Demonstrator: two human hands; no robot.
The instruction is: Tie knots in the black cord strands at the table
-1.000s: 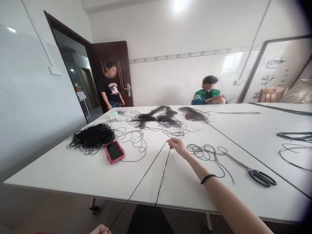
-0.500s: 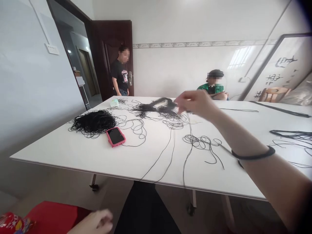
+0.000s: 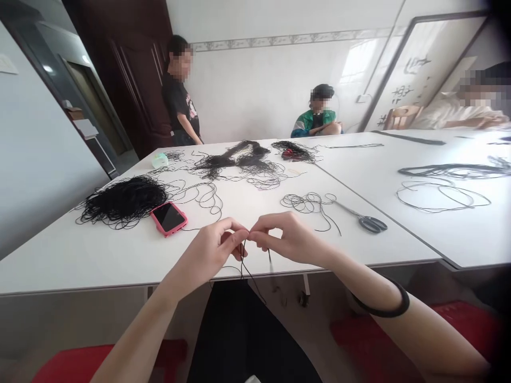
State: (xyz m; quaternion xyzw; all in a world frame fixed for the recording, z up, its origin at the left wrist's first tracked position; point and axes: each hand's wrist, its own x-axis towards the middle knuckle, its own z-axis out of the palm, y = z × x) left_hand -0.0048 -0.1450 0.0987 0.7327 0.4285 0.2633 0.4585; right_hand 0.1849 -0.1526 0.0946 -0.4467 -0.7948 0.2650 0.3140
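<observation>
My left hand [image 3: 217, 247] and my right hand [image 3: 285, 236] meet at their fingertips over the near edge of the white table [image 3: 120, 266]. Both pinch thin black cord [image 3: 242, 263], whose strands hang down below the fingers past the table edge. A black band circles my right wrist. Left of my hands lies a phone in a pink case [image 3: 169, 218], beside a big heap of black cord [image 3: 125, 199]. Loose coils of cord [image 3: 307, 202] lie beyond my right hand, with dark-handled scissors [image 3: 372, 223] to their right.
Tangled cord [image 3: 239, 159] and a small pale green item [image 3: 160, 160] lie farther back. More cord bundles [image 3: 451, 171] are at the right. One person stands by the door; two others are beyond the table. Red stools [image 3: 80, 364] stand below.
My left hand has risen from below the table edge, and my right hand has come back from the far tangle. They now meet, pinching cord. The view has shifted right, bringing the scissors into full view.
</observation>
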